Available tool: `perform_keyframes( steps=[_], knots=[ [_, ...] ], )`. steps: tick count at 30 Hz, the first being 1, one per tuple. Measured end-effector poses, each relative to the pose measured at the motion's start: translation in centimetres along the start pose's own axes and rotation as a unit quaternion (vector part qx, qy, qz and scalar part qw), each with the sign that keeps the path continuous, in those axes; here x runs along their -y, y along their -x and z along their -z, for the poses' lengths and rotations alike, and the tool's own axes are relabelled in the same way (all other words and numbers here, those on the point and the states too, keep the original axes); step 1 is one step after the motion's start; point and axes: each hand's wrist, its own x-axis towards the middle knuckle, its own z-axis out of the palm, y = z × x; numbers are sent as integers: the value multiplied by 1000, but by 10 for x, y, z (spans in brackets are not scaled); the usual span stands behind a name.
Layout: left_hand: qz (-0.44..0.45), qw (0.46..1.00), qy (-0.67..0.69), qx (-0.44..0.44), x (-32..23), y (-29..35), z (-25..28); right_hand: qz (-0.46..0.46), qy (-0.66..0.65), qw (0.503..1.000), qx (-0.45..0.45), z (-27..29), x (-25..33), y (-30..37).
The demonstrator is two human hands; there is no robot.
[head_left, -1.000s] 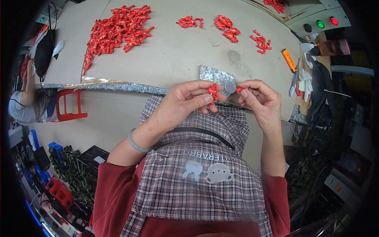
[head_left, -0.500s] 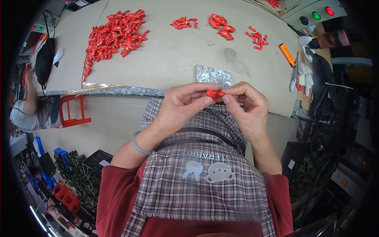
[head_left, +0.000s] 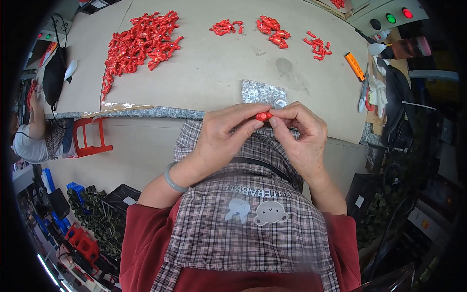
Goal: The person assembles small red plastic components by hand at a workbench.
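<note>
At the table's near edge I hold a small glossy red plastic piece (head_left: pixel 263 116) between both hands. The thumb and fingertips of my left hand (head_left: pixel 219 131) pinch its left side. My right hand (head_left: pixel 304 138) closes thumb and forefinger on its right end. Fingertips cover much of the piece, so its full shape is hidden. Just beyond my fingers lies a speckled grey sheet (head_left: pixel 258 90) with a small round dish (head_left: pixel 280 103) at its right corner.
A large pile of red figures (head_left: pixel 141 44) covers the table's left. Smaller red groups lie farther back: pieces (head_left: pixel 224 27), bodies (head_left: pixel 275 34) and little parts (head_left: pixel 318 47). An orange box cutter (head_left: pixel 355 66) and a bottle (head_left: pixel 413 48) are at right. Another person (head_left: pixel 41 131) sits far left.
The red piece has turned a little and shows less of itself. My right thumb and forefinger have shifted slightly left, closer to my left fingertips.
</note>
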Motion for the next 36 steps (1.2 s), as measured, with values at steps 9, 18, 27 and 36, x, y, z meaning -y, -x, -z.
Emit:
perform_keyframes(
  steps=[9, 18, 27, 36],
  knots=[
    [-153, 974, -160, -44, 1, 0, -6, 70, 103, 992, 11, 1, 4, 2],
    [-84, 986, -142, -11, 0, 3, -7, 90, 117, 986, 71, 8, 1, 1],
    [138, 974, 177, -19, 2, 11, -6, 38, 72, 994, 72, 8, 4, 8],
    [-51, 994, -90, 20, -1, 2, 7, 144, 132, 980, 39, 3, -1, 9]
  ],
)
